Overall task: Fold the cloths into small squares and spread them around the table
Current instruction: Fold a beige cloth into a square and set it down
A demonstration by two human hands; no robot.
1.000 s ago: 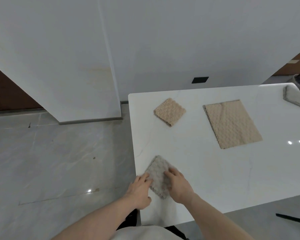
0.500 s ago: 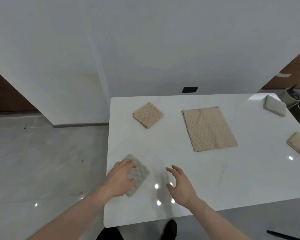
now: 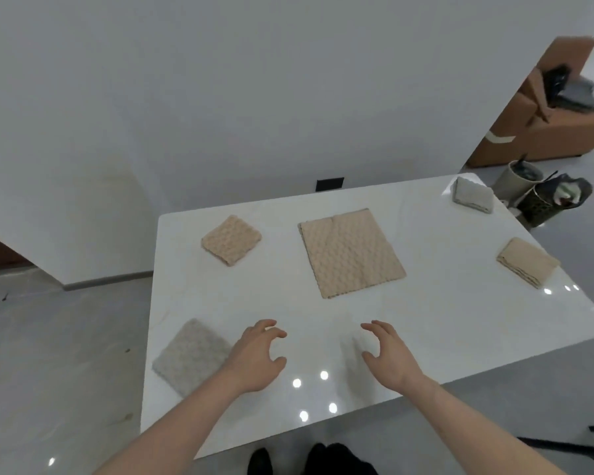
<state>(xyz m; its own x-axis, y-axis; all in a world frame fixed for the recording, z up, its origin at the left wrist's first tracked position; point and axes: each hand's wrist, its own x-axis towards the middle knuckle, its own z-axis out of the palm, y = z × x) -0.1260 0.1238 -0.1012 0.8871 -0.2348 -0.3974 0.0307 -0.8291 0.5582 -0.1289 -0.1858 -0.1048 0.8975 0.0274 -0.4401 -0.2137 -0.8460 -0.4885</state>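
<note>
1. Both hands hover over the white counter (image 3: pixel 443 320), fingers loosely spread, holding nothing.
2. The folded grey cloth (image 3: pixel 192 358) lies just left of the left hand (image 3: pixel 254 361), beside its fingers.
3. The large tan cloth (image 3: pixel 350 252), not yet folded small, lies beyond the fingers of the right hand (image 3: pixel 388 358).
4. A small tan square (image 3: pixel 231 239) sits beyond the left fingers.
5. Two more folded cloths, one grey (image 3: pixel 472 199) and one tan (image 3: pixel 527 261), lie far right of the right fingers.

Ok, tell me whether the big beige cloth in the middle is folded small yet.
Not yet: the big beige cloth lies flat, far larger than the folded beige square.
</note>
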